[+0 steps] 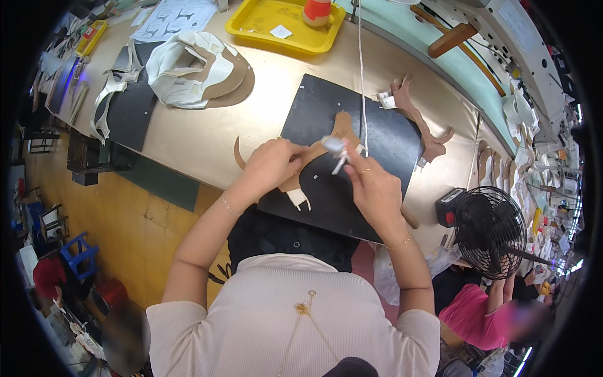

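Observation:
A brown, branching shoe-upper piece [342,127] with a white tab [299,200] lies on a black work board [320,100]. My left hand [273,164] is closed at the piece's left part, its thumb and fingers pinching or pressing the edge. Over the right part of the piece, my right hand [375,191] is closed round a small tool with a silvery head [333,144]. Motion blurs that head, so its exact kind is unclear. A short white strip [339,164] shows beside the tool.
Stacked white and brown shoe uppers [195,72] stand at the left. A yellow tray [282,28] holds a jar [317,11]. Another brown piece [418,119] lies right of the board. A white cord [362,75] hangs over it. A black fan [490,232] stands at right, near a co-worker in pink [474,314].

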The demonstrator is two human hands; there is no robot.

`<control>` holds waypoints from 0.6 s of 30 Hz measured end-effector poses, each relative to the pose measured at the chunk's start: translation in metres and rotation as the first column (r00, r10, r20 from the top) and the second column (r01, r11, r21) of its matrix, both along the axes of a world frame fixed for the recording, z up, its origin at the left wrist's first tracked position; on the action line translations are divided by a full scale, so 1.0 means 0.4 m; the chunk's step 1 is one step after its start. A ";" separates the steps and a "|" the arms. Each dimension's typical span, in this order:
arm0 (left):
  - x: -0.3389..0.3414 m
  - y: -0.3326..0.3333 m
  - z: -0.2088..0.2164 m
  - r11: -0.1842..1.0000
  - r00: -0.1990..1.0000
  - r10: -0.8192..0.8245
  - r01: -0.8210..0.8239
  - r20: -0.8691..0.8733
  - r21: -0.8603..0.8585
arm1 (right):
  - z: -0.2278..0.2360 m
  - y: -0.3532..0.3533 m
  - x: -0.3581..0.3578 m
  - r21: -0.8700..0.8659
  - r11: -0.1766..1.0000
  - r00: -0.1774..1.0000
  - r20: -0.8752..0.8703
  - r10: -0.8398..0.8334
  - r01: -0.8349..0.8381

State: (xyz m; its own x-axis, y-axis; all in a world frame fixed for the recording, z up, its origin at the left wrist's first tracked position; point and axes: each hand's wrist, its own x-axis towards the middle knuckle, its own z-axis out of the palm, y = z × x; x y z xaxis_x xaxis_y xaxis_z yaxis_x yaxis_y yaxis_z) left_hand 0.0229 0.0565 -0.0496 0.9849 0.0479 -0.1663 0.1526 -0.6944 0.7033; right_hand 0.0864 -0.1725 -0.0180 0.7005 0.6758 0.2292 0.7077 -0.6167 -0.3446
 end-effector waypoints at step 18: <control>0.098 0.091 0.054 0.946 0.934 -0.314 0.323 -0.173 0.030 | -0.001 0.014 0.008 0.048 0.999 0.997 -0.073 0.000 0.004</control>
State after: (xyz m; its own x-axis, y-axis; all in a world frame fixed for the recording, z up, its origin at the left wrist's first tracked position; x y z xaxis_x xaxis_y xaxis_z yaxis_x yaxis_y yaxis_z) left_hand 0.0622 0.0927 -0.0280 0.9093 -0.2495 -0.3330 0.0265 -0.7640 0.6447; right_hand 0.0894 -0.1667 -0.0184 0.7179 0.6639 0.2093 0.6783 -0.5996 -0.4248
